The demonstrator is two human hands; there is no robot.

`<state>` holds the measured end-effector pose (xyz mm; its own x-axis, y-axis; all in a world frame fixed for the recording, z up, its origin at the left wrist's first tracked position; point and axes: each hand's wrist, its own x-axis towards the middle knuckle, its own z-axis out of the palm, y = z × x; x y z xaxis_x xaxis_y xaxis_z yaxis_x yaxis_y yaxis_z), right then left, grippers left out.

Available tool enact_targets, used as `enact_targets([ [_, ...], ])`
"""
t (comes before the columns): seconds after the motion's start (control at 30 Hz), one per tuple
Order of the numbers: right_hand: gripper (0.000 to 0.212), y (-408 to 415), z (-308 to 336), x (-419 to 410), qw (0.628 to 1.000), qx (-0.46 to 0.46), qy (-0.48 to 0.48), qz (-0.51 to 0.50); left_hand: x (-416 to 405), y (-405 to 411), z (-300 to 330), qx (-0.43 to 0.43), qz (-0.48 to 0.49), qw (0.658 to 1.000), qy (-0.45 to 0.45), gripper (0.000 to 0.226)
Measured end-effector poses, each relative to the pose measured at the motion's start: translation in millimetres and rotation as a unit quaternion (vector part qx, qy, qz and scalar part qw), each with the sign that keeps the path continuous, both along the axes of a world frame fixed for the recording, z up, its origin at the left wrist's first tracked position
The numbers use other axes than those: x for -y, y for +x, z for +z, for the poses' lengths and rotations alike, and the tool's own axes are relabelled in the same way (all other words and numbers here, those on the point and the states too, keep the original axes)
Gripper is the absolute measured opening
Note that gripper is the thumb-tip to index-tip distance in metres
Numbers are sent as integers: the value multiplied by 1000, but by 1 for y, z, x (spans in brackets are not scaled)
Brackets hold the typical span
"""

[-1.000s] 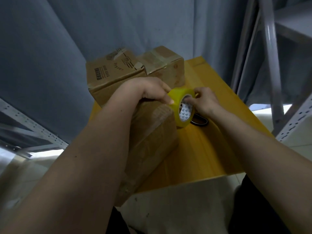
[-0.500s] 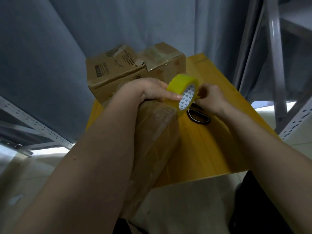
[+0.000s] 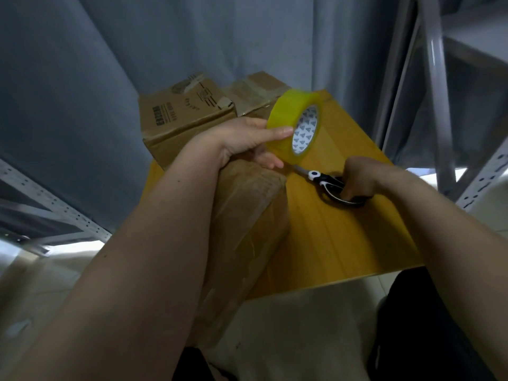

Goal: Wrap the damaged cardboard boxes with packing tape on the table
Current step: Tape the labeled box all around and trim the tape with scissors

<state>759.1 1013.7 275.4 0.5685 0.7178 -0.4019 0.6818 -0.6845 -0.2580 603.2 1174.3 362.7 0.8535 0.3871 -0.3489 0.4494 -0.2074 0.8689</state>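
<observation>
My left hand [image 3: 247, 141] holds a yellow roll of packing tape [image 3: 295, 125] raised over the far end of a long tape-wrapped cardboard box [image 3: 247, 229], which lies along the table's left side under my left forearm. My right hand [image 3: 362, 180] grips the black handles of a pair of scissors [image 3: 327, 182] lying on the yellow table [image 3: 343, 243]; the blades point toward the box and the roll.
Two more cardboard boxes [image 3: 187, 116] stand at the back of the table against a grey curtain. Metal shelving uprights [image 3: 437, 86] rise at the right, and another shelf frame [image 3: 52, 204] runs at the lower left. The floor lies below the table's near edge.
My left hand lifted the tape roll up and away from the box. My right hand let go of the roll and dropped onto the scissors' handles on the table.
</observation>
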Motion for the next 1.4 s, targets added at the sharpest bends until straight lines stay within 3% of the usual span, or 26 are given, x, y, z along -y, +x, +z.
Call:
enact_targets([
  [0.07,20,10,7,16,994,-102,8,21,0,-1,0,12,-9,1000,-4,40],
  [0.17,25,15,13,42,949,-309,67,14,0,-3,2,31,-12,999,4,40],
  [0.33,33,5,13,51,905,-411,67,92,-2,-6,4,44,3,999,-5,25],
  [0.47,40,3,12,52,891,-438,77,93,-1,-8,4,44,1,999,10,30],
  [0.57,73,6,12,57,892,-435,77,92,-2,-8,4,38,-7,999,32,50],
  [0.67,96,4,14,59,884,-445,89,111,-3,-8,3,33,-13,999,40,50],
  [0.83,105,-5,21,50,869,-461,124,127,-3,-8,3,51,-12,998,26,28],
  [1.03,103,-11,35,43,878,-438,136,134,-1,-8,3,64,4,998,13,54],
  [1.23,102,-17,46,32,894,-406,144,122,-2,-10,4,79,15,997,-12,26],
  [1.4,97,-18,52,30,898,-398,138,123,-3,-9,3,82,11,997,1,36],
])
